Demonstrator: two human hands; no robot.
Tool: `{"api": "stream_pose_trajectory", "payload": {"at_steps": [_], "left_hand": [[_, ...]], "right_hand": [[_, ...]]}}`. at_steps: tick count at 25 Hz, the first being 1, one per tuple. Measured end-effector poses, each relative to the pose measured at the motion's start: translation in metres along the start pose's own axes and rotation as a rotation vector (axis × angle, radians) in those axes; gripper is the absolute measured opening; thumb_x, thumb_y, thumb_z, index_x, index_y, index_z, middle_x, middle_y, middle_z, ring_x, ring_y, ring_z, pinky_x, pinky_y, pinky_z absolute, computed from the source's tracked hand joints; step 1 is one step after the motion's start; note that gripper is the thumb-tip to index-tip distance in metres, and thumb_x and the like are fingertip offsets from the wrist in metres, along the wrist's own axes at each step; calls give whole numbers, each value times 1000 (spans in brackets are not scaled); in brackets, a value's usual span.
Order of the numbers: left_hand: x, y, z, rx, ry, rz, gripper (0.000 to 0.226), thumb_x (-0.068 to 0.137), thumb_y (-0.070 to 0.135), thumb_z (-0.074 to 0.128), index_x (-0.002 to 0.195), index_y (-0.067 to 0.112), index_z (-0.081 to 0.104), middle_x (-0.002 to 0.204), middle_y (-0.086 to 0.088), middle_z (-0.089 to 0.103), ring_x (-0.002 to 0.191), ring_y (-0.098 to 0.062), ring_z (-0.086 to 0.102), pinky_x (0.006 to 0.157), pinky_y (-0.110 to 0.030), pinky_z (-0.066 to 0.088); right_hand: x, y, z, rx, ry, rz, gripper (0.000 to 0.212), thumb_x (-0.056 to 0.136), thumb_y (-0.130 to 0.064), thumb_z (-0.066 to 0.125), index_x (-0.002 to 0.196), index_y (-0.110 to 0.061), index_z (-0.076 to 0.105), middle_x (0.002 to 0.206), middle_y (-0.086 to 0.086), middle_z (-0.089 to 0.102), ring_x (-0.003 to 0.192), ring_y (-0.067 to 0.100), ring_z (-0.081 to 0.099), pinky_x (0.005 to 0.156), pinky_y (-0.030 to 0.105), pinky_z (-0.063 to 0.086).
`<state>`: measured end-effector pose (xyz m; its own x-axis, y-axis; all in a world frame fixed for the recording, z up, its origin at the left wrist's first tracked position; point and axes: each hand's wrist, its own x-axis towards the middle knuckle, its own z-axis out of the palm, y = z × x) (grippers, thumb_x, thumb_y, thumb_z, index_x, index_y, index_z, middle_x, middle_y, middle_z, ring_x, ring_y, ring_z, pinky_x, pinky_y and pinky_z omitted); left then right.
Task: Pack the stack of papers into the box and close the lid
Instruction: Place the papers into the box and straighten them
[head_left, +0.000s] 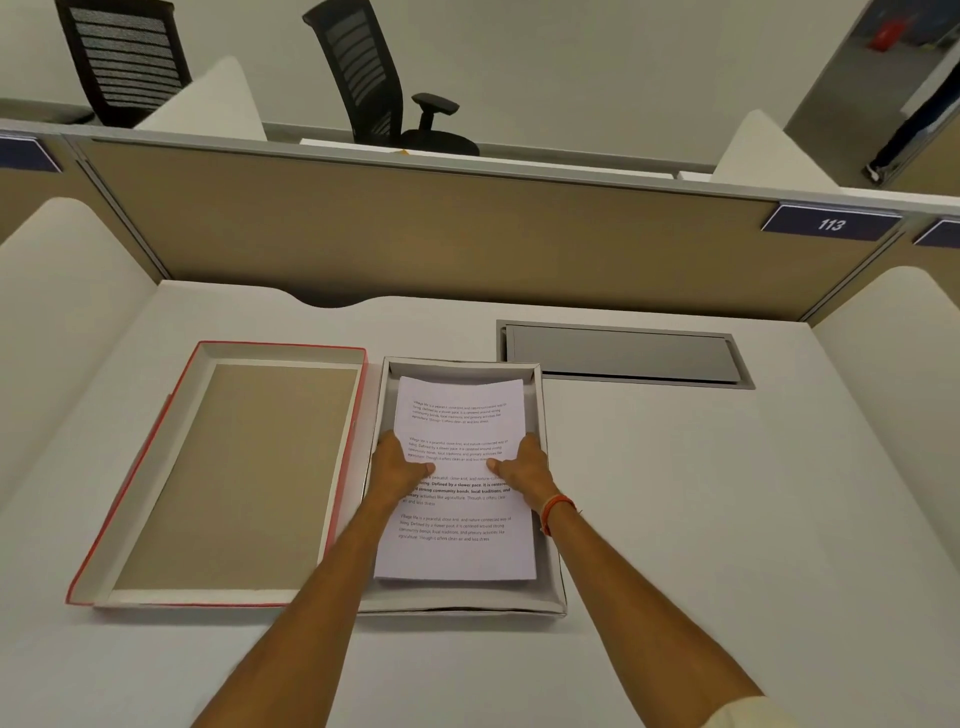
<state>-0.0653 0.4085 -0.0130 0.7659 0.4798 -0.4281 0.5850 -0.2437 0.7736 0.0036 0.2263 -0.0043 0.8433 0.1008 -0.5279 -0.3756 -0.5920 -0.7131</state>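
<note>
A stack of white printed papers (457, 545) lies inside the shallow white box (553, 597) at the middle of the desk. My left hand (397, 470) grips the stack's left edge and my right hand (524, 470) grips its right edge, thumbs on top of the page. The far end of the stack curls up slightly near the box's far wall. The lid (234, 478), red outside with a brown inner face, lies upside down on the desk just left of the box, touching it.
A grey cable hatch (623, 353) is set in the desk behind and right of the box. A tan partition (415, 228) bounds the desk's far edge, white side dividers (52, 291) flank it. Two black office chairs (374, 78) stand beyond the partition.
</note>
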Motion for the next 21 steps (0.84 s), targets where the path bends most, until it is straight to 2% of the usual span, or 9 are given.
{"api": "stream_pose_trajectory", "payload": {"at_steps": [4, 8, 13, 15, 19, 21], "left_hand": [[-1, 0, 0, -21, 5, 45, 59, 73, -1, 81, 126, 1, 55, 128, -20, 64, 115, -38, 63, 87, -40, 55], [-7, 1, 1, -32, 54, 70, 56, 71, 1, 83, 122, 2, 58, 125, -19, 67, 111, -37, 65, 87, -42, 57], [-16, 4, 4, -3, 150, 81, 59, 67, 6, 87, 118, 5, 58, 121, -16, 67, 109, -34, 65, 78, -29, 51], [-18, 4, 3, 29, 160, 74, 61, 68, 11, 88, 119, 5, 56, 122, -15, 67, 109, -33, 65, 83, -34, 54], [-21, 4, 1, 63, 163, 59, 64, 67, 17, 89, 120, 4, 55, 123, -16, 66, 110, -34, 65, 90, -43, 56], [-21, 5, 1, 58, 156, 51, 65, 68, 17, 89, 120, 4, 54, 124, -17, 66, 112, -35, 64, 92, -46, 55]], "right_hand": [[1, 1, 4, -62, 37, -23, 66, 83, -8, 74, 133, 5, 33, 137, 21, 50, 128, 32, 51, 105, 35, 45], [-1, -1, 9, -169, 103, -58, 69, 80, -12, 78, 132, 7, 37, 134, 22, 50, 126, 32, 51, 105, 34, 45], [-5, -3, 11, -187, 180, -78, 67, 71, -13, 85, 122, 5, 46, 124, 20, 56, 116, 32, 58, 96, 36, 54], [-7, -3, 12, -151, 202, -69, 65, 69, -10, 87, 119, 4, 48, 121, 20, 59, 113, 32, 61, 91, 35, 56], [-11, -5, 9, -77, 226, -38, 57, 67, -4, 86, 112, 3, 52, 116, 19, 64, 104, 30, 67, 70, 22, 51], [-12, -5, 7, -69, 217, -28, 55, 68, -2, 85, 112, 3, 52, 115, 19, 65, 103, 30, 67, 69, 21, 51]]}}
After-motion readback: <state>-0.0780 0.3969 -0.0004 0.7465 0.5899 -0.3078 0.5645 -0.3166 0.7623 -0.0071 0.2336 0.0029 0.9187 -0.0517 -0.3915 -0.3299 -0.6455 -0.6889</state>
